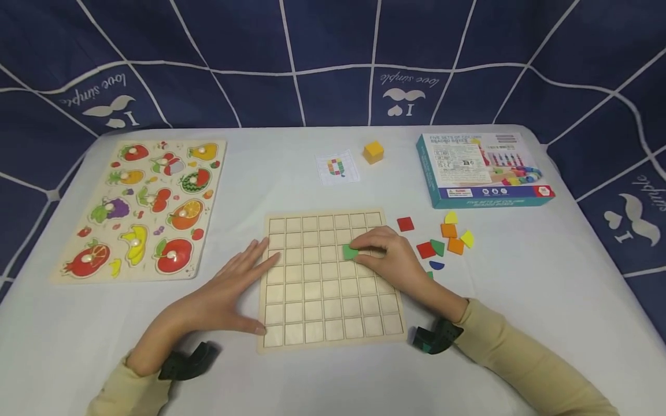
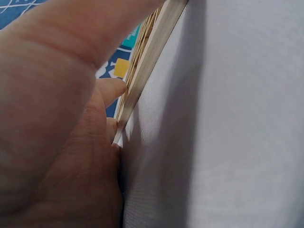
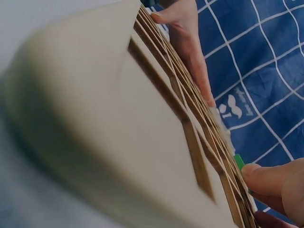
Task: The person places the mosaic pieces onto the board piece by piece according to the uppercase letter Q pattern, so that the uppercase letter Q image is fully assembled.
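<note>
A wooden grid board (image 1: 307, 312) with square recesses lies flat in the middle of the table. Between thumb and fingers, my right hand (image 1: 390, 260) pinches a green square tile (image 1: 350, 252) over the board's upper right part. In the right wrist view the green tile (image 3: 239, 161) shows at the thumb tip, close over the grid. My left hand (image 1: 218, 297) is spread at the board's left edge, its fingertips and thumb at the rim. The left wrist view has the thumb large in front, with the board's side (image 2: 152, 61) beyond.
Loose red, orange, yellow, green and blue pieces (image 1: 448, 230) lie right of the board. Behind it are a small pattern card (image 1: 338, 167) and a yellow cube (image 1: 373, 152). A fruit puzzle (image 1: 151, 225) lies at left, a toy box (image 1: 484, 170) at back right.
</note>
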`<control>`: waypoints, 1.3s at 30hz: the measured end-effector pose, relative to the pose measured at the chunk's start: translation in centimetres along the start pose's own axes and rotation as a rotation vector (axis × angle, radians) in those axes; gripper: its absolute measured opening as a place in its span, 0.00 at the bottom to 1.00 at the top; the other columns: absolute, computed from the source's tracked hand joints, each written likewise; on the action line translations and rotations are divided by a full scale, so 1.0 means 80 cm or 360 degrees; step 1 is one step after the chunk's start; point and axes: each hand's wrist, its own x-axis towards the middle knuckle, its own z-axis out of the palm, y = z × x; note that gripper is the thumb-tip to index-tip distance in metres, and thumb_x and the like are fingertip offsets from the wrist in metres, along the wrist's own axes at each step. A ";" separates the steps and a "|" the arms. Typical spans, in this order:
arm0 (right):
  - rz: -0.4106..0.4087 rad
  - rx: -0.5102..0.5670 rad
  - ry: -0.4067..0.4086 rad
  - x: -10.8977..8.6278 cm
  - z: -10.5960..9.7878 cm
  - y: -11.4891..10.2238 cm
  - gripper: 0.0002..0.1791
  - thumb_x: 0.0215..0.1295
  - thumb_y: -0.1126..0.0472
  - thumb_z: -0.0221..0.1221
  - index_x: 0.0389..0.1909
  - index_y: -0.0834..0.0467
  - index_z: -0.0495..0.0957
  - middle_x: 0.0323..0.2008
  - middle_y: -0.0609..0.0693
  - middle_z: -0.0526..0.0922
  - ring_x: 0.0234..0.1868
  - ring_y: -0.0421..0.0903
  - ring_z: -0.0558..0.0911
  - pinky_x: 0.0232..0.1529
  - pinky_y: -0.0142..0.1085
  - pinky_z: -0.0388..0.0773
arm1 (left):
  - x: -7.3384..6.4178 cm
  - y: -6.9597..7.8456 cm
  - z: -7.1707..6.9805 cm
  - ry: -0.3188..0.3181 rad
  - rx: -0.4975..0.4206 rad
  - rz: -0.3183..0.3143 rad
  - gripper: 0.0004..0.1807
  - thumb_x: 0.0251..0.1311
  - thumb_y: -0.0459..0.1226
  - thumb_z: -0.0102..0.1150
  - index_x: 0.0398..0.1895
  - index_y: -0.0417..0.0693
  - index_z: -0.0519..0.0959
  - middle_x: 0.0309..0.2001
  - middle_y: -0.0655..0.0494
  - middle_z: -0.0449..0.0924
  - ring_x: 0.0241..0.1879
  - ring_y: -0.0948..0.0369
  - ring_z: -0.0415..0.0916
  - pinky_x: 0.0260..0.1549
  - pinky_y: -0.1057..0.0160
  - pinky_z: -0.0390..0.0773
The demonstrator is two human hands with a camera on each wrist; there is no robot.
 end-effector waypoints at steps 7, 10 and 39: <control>-0.0029 -0.0024 -0.0009 0.002 0.006 -0.004 0.13 0.47 0.65 0.71 0.36 0.52 0.86 0.37 0.36 0.82 0.47 0.37 0.72 0.48 0.36 0.71 | -0.001 0.002 0.002 0.0016 -0.0036 0.0005 0.66 0.30 0.61 0.73 0.74 0.57 0.47 0.74 0.55 0.29 0.71 0.53 0.26 0.63 0.44 0.37; -0.0051 -0.0039 -0.0005 0.004 0.007 -0.005 0.13 0.47 0.65 0.71 0.37 0.52 0.86 0.38 0.36 0.82 0.47 0.37 0.72 0.47 0.36 0.70 | -0.001 0.003 0.001 0.0022 -0.0022 0.0013 0.66 0.30 0.60 0.74 0.74 0.56 0.47 0.74 0.54 0.29 0.71 0.53 0.26 0.63 0.43 0.37; 0.0250 0.0247 -0.0067 -0.046 -0.097 0.023 0.15 0.55 0.72 0.64 0.45 0.63 0.81 0.44 0.51 0.82 0.46 0.44 0.79 0.45 0.31 0.75 | -0.002 0.003 0.003 0.0061 -0.0004 0.0035 0.65 0.30 0.63 0.72 0.74 0.57 0.48 0.74 0.53 0.31 0.71 0.51 0.27 0.63 0.45 0.37</control>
